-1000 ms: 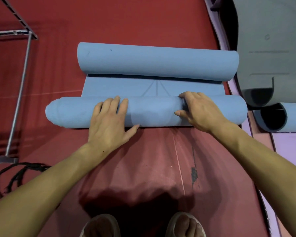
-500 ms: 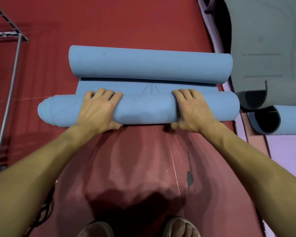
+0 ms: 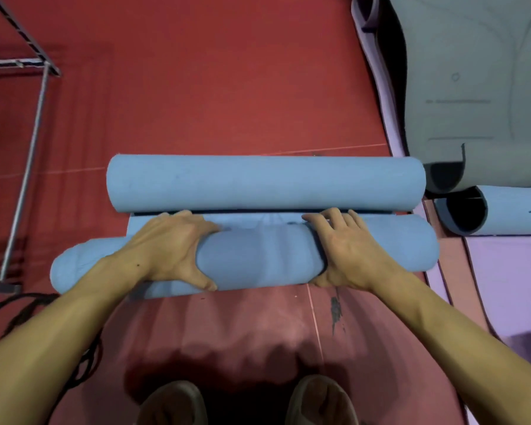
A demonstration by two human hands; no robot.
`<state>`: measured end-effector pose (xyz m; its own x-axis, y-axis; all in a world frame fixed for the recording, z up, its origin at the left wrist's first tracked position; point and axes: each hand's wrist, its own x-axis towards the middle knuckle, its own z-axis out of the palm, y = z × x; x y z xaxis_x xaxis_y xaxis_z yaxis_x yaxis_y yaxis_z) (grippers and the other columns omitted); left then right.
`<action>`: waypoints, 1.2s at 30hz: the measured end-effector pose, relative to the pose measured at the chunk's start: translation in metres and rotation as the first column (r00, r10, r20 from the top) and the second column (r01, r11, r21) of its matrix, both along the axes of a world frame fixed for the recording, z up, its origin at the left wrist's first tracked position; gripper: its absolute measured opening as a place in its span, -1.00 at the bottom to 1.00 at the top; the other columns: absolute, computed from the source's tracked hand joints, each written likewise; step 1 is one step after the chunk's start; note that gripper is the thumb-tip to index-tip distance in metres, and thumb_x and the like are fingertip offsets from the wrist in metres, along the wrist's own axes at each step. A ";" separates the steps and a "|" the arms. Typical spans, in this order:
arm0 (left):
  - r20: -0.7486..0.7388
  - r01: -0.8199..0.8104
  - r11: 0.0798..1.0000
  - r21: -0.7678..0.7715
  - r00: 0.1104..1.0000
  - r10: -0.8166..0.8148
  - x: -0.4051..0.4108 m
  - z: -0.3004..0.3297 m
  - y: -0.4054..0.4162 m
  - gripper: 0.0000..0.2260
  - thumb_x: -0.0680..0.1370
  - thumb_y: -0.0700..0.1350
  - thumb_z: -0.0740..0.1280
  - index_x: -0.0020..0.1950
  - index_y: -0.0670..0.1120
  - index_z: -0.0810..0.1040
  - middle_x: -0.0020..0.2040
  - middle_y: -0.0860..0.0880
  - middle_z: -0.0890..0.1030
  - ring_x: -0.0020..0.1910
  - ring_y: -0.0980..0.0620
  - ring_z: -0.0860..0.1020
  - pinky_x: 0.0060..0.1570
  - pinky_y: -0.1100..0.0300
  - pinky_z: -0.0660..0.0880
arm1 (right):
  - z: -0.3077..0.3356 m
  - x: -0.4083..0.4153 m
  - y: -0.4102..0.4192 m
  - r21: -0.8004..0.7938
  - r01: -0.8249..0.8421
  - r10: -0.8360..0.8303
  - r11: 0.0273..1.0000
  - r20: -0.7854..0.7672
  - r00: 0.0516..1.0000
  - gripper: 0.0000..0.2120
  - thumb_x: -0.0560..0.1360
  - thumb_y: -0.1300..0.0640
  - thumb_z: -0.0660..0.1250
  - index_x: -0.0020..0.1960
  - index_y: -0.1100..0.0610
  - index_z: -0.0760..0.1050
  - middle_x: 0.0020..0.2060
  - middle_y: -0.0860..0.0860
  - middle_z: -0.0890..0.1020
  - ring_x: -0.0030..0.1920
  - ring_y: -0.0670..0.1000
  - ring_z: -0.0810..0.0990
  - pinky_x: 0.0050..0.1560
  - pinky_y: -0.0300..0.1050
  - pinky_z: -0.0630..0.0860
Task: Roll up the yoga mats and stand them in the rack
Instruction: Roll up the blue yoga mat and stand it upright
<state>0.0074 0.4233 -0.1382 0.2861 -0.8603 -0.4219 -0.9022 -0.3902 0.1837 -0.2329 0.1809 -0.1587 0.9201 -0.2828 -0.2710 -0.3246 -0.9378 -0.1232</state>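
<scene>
We are seeing the near roll (image 3: pixel 255 259) of the blue mat lying on the red floor (image 3: pixel 227 87), almost touching the far roll (image 3: pixel 264 182); only a thin flat strip (image 3: pixel 258 218) is showing between them. The left hand (image 3: pixel 169 246) and right hand (image 3: pixel 347 250) are draped over the near roll, fingers curling over its top, thumbs at its front. The rack (image 3: pixel 28 142) is standing left of the near roll. We are judging the risk as telescoping: the roll's left end is already bulging out, so uneven pushing could skew it, and the far roll could block the finish.
</scene>
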 end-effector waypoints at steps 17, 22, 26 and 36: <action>-0.213 0.038 0.991 0.132 0.977 -0.009 0.003 0.008 0.010 -0.13 0.13 0.65 0.42 0.35 0.30 0.46 0.29 0.22 0.28 0.30 0.15 0.28 0.34 0.09 0.42 | 0.014 -0.008 -0.003 0.063 -0.104 0.109 0.993 -0.086 0.990 0.16 0.11 -0.54 0.51 0.54 -0.01 0.32 0.22 -0.06 0.47 0.13 0.06 0.48 0.33 -0.01 0.43; -0.152 -0.004 0.997 0.080 0.988 0.016 -0.018 0.003 0.021 0.05 0.10 0.69 0.36 0.52 0.27 0.31 0.47 0.11 0.22 0.44 0.05 0.24 0.47 0.10 0.28 | 0.017 0.001 -0.011 0.138 -0.101 0.113 0.985 -0.083 0.990 0.09 0.09 -0.50 0.57 0.45 -0.02 0.33 0.22 -0.10 0.49 0.18 0.04 0.50 0.38 -0.03 0.39; 0.000 -0.005 0.995 -0.099 1.000 0.005 -0.043 -0.014 0.027 0.18 0.08 0.72 0.30 0.54 0.06 0.36 0.27 0.04 0.39 0.24 -0.04 0.41 0.38 0.01 0.38 | 0.018 0.006 -0.016 0.181 -0.095 0.112 0.979 -0.086 0.990 0.03 0.13 -0.47 0.58 0.44 -0.02 0.35 0.22 -0.10 0.52 0.21 0.01 0.52 0.39 -0.05 0.34; -0.071 -0.086 0.986 -0.145 0.995 0.076 -0.021 -0.008 0.022 0.01 0.16 0.70 0.32 0.53 0.28 0.33 0.19 0.21 0.39 0.14 0.08 0.48 0.06 0.14 0.37 | 0.019 0.018 -0.020 0.191 -0.046 0.077 0.980 -0.160 0.984 0.10 0.19 -0.47 0.35 0.64 -0.07 0.19 0.50 -0.02 0.26 0.53 0.11 0.16 0.60 0.07 0.10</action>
